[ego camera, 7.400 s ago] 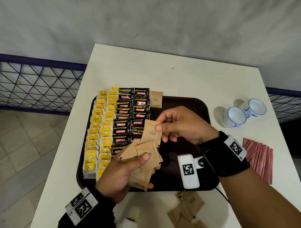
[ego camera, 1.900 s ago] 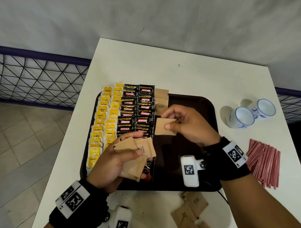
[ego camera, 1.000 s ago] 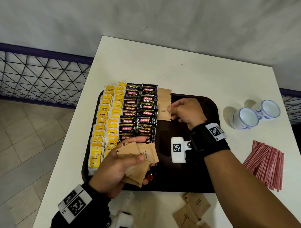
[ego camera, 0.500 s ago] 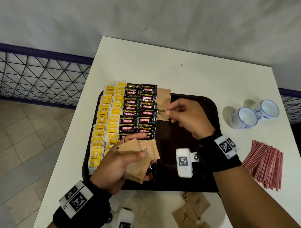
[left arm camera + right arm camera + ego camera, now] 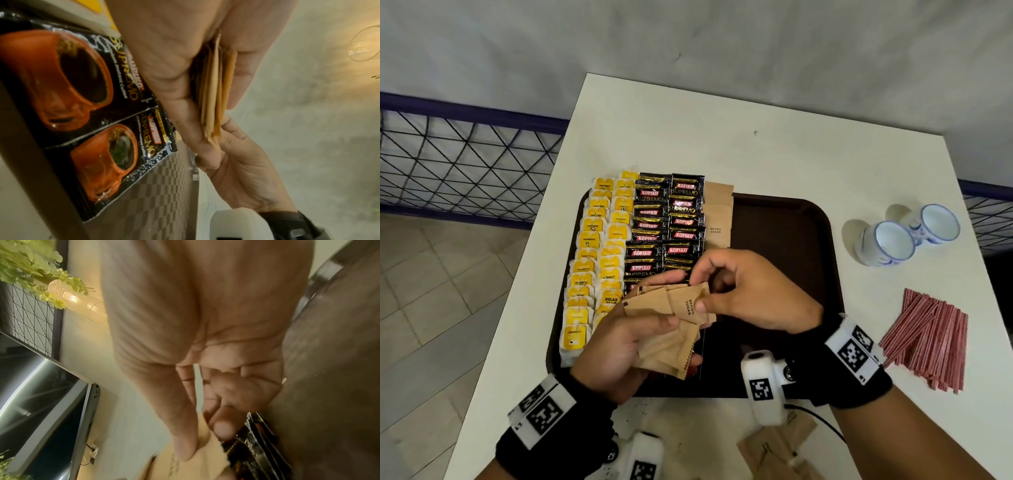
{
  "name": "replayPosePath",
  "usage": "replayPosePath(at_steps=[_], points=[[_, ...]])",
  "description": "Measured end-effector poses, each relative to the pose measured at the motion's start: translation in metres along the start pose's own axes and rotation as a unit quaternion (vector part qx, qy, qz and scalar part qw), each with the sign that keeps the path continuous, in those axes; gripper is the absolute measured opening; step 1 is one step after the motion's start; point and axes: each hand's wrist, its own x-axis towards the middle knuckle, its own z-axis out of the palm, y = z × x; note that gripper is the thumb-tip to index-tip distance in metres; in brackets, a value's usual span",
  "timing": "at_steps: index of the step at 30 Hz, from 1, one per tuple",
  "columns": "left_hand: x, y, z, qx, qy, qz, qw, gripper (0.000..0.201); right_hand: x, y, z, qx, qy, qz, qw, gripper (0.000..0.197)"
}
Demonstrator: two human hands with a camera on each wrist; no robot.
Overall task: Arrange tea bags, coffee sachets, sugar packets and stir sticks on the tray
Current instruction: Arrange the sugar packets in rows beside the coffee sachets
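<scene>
Head view: over the near half of a dark brown tray [image 5: 784, 219], the left hand [image 5: 616, 346] grips a fanned stack of brown sugar packets [image 5: 664, 329], thumb pressed across the top and fingers curled beneath. The right hand [image 5: 753, 294] meets it, thumb and forefinger pinching the uppermost packet [image 5: 690, 305], printed "BROWN SUGAR"; its other fingers are curled and partly hide the far edge of the stack. From the left wrist, the same stack [image 5: 213, 91] shows edge-on between thumb and fingers, too tightly pressed to count. The right-wrist picture is blurred: the pinching fingers [image 5: 185, 434] show against a tan packet, the print unreadable.

On the tray's left side lie two columns of yellow tea bags [image 5: 592, 260], then two columns of black coffee sachets [image 5: 667, 222], their near ends hidden by the hands. Beside these, a short row of placed sugar packets [image 5: 718, 219] runs from the far rim, its near end covered by the right hand.

Off the tray on the white table [image 5: 688, 130]: two blue-and-white cups [image 5: 907, 233] on their sides, red stir sticks [image 5: 928, 339] in a loose pile, and more sugar packets [image 5: 777, 448] at the near edge, cut off by the frame.
</scene>
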Motion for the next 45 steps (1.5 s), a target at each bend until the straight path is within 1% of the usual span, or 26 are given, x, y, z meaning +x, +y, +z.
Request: replayPosePath(at_steps=[2, 4, 6, 8, 9, 11, 12, 14, 16, 19, 23, 26, 28, 30, 32, 35, 37, 39, 42, 45], points=[[0.000, 0.000, -0.002, 0.001, 0.003, 0.002, 1.000, 0.061, 0.003, 0.002, 0.001, -0.010, 0.015, 0.009, 1.000, 0.019], [0.000, 0.001, -0.003, 0.005, 0.001, -0.001, 1.000, 0.062, 0.005, 0.005, 0.001, -0.003, 0.035, 0.011, 0.999, 0.012], [0.000, 0.001, -0.004, 0.009, -0.001, -0.005, 1.000, 0.062, 0.007, 0.007, 0.000, 0.014, 0.053, 0.015, 0.998, 0.010], [-0.001, 0.002, -0.005, 0.005, 0.000, -0.006, 1.000, 0.061, 0.006, 0.005, -0.003, 0.029, 0.040, 0.020, 0.999, 0.011], [-0.001, 0.002, -0.005, 0.001, 0.001, -0.004, 1.000, 0.061, 0.004, 0.003, -0.004, 0.034, 0.018, 0.021, 0.999, 0.014], [-0.001, 0.002, -0.006, -0.003, 0.006, 0.002, 1.000, 0.060, 0.002, 0.000, -0.003, 0.024, -0.034, 0.017, 0.999, 0.029], [-0.001, 0.002, -0.005, -0.004, 0.007, 0.003, 1.000, 0.059, 0.001, 0.000, -0.002, 0.013, -0.049, 0.013, 0.999, 0.035], [0.000, 0.002, -0.004, -0.009, 0.009, 0.003, 1.000, 0.056, 0.001, 0.001, 0.000, 0.007, -0.057, -0.003, 0.998, 0.042], [-0.001, 0.001, -0.003, -0.019, 0.008, 0.003, 1.000, 0.054, 0.000, 0.002, 0.001, 0.025, -0.063, -0.017, 0.998, 0.046], [-0.002, 0.000, -0.002, -0.059, 0.020, -0.002, 0.998, 0.045, -0.001, 0.002, 0.001, 0.042, -0.073, -0.017, 0.996, 0.049], [-0.002, -0.001, -0.004, -0.062, 0.028, 0.007, 0.998, 0.054, 0.003, 0.008, 0.000, 0.071, -0.026, 0.040, 0.996, 0.039], [-0.002, -0.002, -0.004, -0.046, 0.030, 0.021, 0.998, 0.051, 0.005, 0.009, 0.000, 0.087, -0.014, 0.085, 0.992, 0.018], [-0.001, -0.003, -0.005, -0.018, 0.041, 0.028, 0.999, 0.049, 0.003, 0.008, 0.001, 0.133, -0.009, 0.106, 0.985, 0.009], [-0.001, -0.004, -0.004, 0.007, 0.056, 0.026, 0.998, 0.043, 0.002, 0.006, -0.001, 0.197, 0.003, 0.116, 0.973, 0.005], [-0.002, -0.006, -0.002, 0.009, 0.065, 0.019, 0.998, 0.040, 0.003, 0.005, -0.003, 0.238, 0.020, 0.118, 0.964, 0.004], [-0.004, -0.006, 0.003, 0.002, 0.058, 0.021, 0.998, 0.046, 0.005, 0.003, -0.004, 0.268, 0.041, 0.119, 0.955, 0.006], [-0.005, -0.006, 0.005, 0.004, 0.050, 0.019, 0.999, 0.047, 0.005, 0.002, -0.002, 0.274, 0.046, 0.116, 0.954, 0.008], [-0.006, -0.005, 0.007, 0.002, 0.042, 0.017, 0.999, 0.042, 0.005, 0.001, -0.003, 0.276, 0.050, 0.110, 0.954, 0.009], [-0.007, -0.004, 0.009, 0.008, 0.049, 0.012, 0.999, 0.038, 0.005, 0.000, -0.005, 0.271, 0.064, 0.113, 0.954, 0.016], [-0.008, -0.004, 0.011, 0.010, 0.052, 0.006, 0.999, 0.033, 0.005, -0.002, -0.005, 0.274, 0.072, 0.108, 0.953, 0.015]])
